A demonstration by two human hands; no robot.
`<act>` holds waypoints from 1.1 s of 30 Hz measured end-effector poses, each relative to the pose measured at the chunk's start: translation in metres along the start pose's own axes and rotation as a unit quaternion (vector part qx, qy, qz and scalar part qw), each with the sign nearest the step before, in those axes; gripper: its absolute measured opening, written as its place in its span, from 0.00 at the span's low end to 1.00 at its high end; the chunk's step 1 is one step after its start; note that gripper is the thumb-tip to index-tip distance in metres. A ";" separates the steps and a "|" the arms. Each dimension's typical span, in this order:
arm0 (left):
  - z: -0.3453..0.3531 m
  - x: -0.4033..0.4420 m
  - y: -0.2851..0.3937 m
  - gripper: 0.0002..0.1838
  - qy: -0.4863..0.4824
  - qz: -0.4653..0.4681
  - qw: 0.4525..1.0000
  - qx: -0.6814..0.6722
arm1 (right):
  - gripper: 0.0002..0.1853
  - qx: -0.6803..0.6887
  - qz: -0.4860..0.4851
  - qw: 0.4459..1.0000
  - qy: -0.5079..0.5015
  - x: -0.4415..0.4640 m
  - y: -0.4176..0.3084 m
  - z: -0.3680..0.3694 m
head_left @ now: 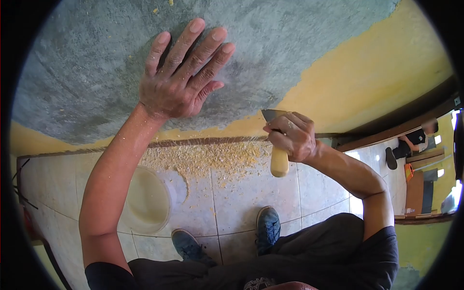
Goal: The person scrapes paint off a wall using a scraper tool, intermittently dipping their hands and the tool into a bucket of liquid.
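My left hand lies flat against the wall with its fingers spread, on the bare grey plaster. In my right hand is a scraper, its pale yellow handle pointing down out of my fist. Its dark metal blade touches the wall low down, at the ragged edge where yellow paint meets the grey. Part of the blade and most of the grip are hidden by my fingers.
Crumbled paint flakes cover the tiled floor along the wall's foot. A white bucket with cloudy liquid stands beneath my left forearm. My blue shoes are on the tiles. Through a doorway at right, another person sits low.
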State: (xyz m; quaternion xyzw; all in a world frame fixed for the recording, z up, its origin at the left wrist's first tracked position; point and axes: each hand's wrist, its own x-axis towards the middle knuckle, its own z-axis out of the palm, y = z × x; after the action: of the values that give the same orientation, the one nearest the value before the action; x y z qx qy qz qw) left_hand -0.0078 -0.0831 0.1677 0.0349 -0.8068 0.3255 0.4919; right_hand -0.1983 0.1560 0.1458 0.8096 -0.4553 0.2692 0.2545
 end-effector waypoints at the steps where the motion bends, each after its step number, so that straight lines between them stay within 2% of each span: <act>1: 0.000 -0.001 0.002 0.29 -0.003 -0.002 1.000 -0.004 | 0.07 0.006 0.021 1.000 -0.007 0.001 -0.001 -0.001; 4: 0.000 -0.002 0.001 0.29 0.001 0.000 1.000 -0.007 | 0.08 0.026 0.063 0.997 -0.029 0.001 0.000 -0.003; 8: 0.000 0.000 0.001 0.29 0.000 -0.003 1.000 -0.008 | 0.10 0.015 0.004 1.000 -0.023 -0.009 0.002 0.008; 11: 0.000 -0.002 0.003 0.29 -0.004 0.000 1.000 -0.009 | 0.12 0.033 0.077 0.996 -0.028 -0.004 0.004 0.004; 12: 0.000 -0.002 0.002 0.29 -0.004 0.001 1.000 -0.009 | 0.12 0.034 0.078 0.996 -0.028 -0.007 0.004 0.006; 14: 0.000 -0.002 0.002 0.29 -0.001 -0.001 1.000 -0.006 | 0.12 0.037 0.015 0.999 -0.016 -0.013 0.006 0.010; 18: 0.000 -0.001 0.003 0.29 -0.004 -0.001 1.000 -0.002 | 0.11 0.029 0.060 0.998 -0.012 -0.003 0.005 0.004; 20: 0.000 -0.004 0.002 0.29 -0.011 -0.001 1.000 -0.005 | 0.10 0.031 0.043 0.999 -0.005 -0.005 0.007 0.003; 22: 0.000 -0.002 0.002 0.29 -0.006 0.001 1.000 -0.003 | 0.10 0.052 0.063 0.997 -0.013 -0.013 0.012 0.009; 24: 0.001 -0.001 0.001 0.29 -0.001 -0.002 1.000 0.000 | 0.11 0.006 0.019 0.999 -0.029 -0.015 0.005 0.015; 26: 0.000 -0.001 0.004 0.29 -0.001 -0.002 1.000 -0.006 | 0.10 0.020 0.069 0.994 -0.078 -0.013 0.006 0.013; 29: 0.000 -0.003 0.002 0.29 -0.012 -0.001 1.000 0.000 | 0.09 0.006 0.026 0.999 -0.018 -0.006 0.003 0.006; 33: 0.002 -0.002 0.000 0.29 0.000 -0.005 1.000 -0.004 | 0.08 0.000 0.029 0.999 -0.014 -0.015 0.005 0.012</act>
State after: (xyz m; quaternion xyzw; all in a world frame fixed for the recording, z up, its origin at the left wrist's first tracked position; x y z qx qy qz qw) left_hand -0.0084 -0.0845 0.1653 0.0367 -0.8081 0.3195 0.4934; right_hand -0.2066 0.1544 0.1278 0.8000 -0.4818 0.2648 0.2402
